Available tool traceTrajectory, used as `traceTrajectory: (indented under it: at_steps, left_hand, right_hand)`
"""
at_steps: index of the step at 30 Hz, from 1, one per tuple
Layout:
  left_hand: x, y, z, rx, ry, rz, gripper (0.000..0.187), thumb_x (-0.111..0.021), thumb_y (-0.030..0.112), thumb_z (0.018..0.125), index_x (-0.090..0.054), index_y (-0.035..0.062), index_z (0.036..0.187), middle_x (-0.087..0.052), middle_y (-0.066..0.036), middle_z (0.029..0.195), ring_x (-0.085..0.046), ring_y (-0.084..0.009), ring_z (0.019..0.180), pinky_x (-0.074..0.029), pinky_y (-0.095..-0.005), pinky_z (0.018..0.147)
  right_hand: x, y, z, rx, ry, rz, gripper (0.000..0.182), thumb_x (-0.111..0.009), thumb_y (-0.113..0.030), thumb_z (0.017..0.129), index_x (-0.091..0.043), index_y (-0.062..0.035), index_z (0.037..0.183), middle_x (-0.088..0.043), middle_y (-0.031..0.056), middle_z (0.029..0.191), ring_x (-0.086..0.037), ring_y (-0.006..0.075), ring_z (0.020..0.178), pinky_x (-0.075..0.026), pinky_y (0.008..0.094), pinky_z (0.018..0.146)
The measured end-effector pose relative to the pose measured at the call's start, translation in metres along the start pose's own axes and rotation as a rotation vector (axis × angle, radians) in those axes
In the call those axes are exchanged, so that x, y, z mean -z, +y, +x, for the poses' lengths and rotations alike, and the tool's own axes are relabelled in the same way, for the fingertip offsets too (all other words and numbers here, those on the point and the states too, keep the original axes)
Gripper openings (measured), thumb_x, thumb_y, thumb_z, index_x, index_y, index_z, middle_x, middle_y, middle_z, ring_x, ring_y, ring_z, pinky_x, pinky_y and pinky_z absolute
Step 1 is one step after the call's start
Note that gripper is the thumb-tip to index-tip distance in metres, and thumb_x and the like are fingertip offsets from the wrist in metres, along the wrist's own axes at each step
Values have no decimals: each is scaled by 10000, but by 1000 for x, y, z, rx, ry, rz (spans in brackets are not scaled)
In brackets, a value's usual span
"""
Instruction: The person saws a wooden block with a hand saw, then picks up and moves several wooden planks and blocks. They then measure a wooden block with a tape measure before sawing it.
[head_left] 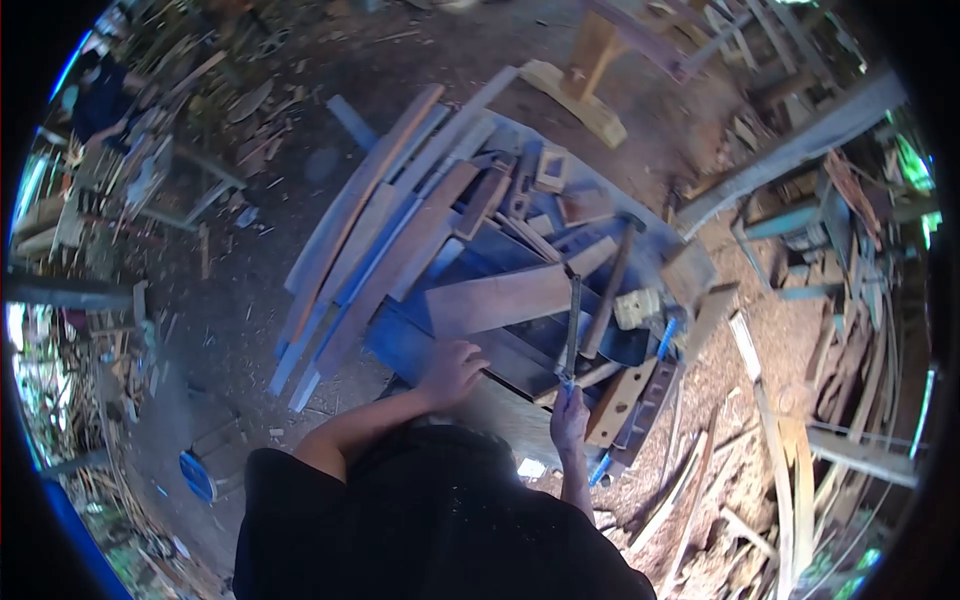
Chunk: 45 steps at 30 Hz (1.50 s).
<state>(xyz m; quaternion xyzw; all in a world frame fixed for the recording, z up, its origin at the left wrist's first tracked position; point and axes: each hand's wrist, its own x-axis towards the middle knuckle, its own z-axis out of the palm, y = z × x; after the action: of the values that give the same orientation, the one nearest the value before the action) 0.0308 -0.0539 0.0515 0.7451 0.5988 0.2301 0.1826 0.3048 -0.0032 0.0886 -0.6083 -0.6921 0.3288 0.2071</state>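
My right hand [570,420] is closed round the bluish handle of a long, thin, dark tool [574,325] that looks like a file. The tool points away from me across the bench. My left hand [455,374] is at the bench's near edge with its fingers curled; whatever they grip is hidden. Close by lies a pale wooden piece [520,420], partly covered by my body. Beyond my hands, a broad wooden board [500,300] rests at a slant on the blue-grey bench [395,340]. A hammer [608,295] lies just right of the tool.
Long planks [385,225] are stacked along the bench's left side. Wooden blocks [551,170] crowd its far end. A drilled wooden piece [620,405] lies near my right hand. A timber beam [795,150] stands at right. Someone in dark clothes [100,105] is at far left.
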Motion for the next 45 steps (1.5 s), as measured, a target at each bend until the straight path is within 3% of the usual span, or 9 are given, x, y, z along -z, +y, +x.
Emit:
traceTrajectory:
  at_steps: [5,10,14,16,24,32,35,44,45]
  left_hand:
    - [42,-53,-17,270,257,11,186,-684,204,818,-663,171,1000,-543,-69,1109,-510,-279,1097,-339,-467,945]
    - [81,-126,-42,677,477,251,398,-683,250,807,-580,142,1176,-515,-119,1218,-476,-332,1143,-317,-515,976]
    - [110,-171,-62,850,435,351,552,-700,289,805,-502,150,1302,-455,-139,1306,-428,-352,1206,-299,-533,1006]
    - [123,-188,-71,942,290,303,650,-707,326,808,-446,150,1376,-399,-153,1377,-390,-367,1254,-269,-542,1045]
    - [138,-235,-102,836,263,193,754,-712,389,816,-359,156,1440,-336,-153,1436,-314,-381,1327,-242,-569,1057]
    - [168,-255,-108,842,202,28,858,-761,464,758,-349,133,1433,-443,-193,1273,-426,-408,1183,-357,-536,1004]
    - [164,-273,-111,842,242,-119,874,-758,504,743,-362,146,1436,-479,-188,1217,-465,-392,1172,-385,-540,972]
    - [189,-318,-116,892,247,25,705,-756,381,782,-443,221,1394,-490,-148,1206,-468,-381,1152,-387,-551,969]
    - [193,-322,-116,898,237,29,693,-750,372,790,-439,236,1395,-484,-138,1221,-460,-378,1165,-379,-561,973]
  right_hand:
    - [-5,-10,4,94,-5,-20,194,-508,-170,986,-496,-11,877,-558,232,636,-597,427,584,-422,487,499]
    - [-16,-34,1,123,-6,-64,177,-507,-163,986,-516,-14,893,-571,229,659,-609,422,598,-428,474,502]
    - [-40,-55,-2,87,-35,-87,171,-489,-165,993,-521,-14,921,-578,221,670,-617,419,611,-438,475,516]
    - [-57,-71,-1,101,-28,-97,180,-484,-174,996,-516,-12,924,-580,225,679,-620,422,626,-439,477,525]
    - [-125,-80,13,-62,12,-69,235,-475,-240,1008,-534,-13,991,-588,248,710,-608,459,651,-408,505,517]
    - [-149,-79,7,-203,-28,-99,267,-496,-249,997,-525,-3,898,-575,252,687,-594,463,620,-392,511,501]
    - [-152,-71,9,-119,-28,-114,269,-501,-247,995,-520,0,891,-567,254,678,-593,462,623,-394,511,508]
    - [-143,-70,10,-98,-48,-125,276,-495,-247,998,-524,4,886,-559,254,655,-582,459,601,-401,499,507]
    - [-146,-63,10,-28,-26,-147,288,-486,-276,1005,-531,-11,902,-543,161,591,-574,328,505,-414,430,448]
